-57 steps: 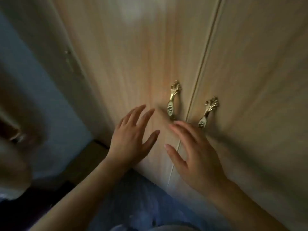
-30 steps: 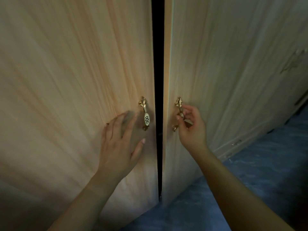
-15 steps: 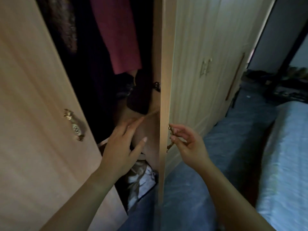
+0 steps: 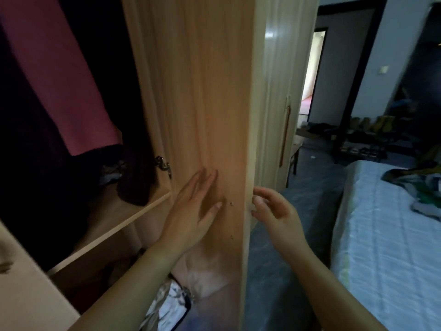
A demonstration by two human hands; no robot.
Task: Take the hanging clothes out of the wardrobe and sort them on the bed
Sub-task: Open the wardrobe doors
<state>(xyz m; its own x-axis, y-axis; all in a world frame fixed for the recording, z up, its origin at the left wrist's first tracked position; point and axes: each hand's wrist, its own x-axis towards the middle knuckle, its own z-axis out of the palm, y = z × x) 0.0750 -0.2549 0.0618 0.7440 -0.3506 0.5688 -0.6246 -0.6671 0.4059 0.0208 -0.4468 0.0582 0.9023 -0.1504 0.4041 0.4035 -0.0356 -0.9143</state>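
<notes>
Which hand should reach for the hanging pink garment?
Probably left. The left hand lies flat on the inner face of the door, on the wardrobe side, nearer the pink garment. The right hand sits beyond the door's edge, fingers curled.

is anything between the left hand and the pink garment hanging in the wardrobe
Nothing visible does. The left hand lies flat on the inner face of the open door, and the pink garment hangs in the uncovered compartment beside it.
</notes>
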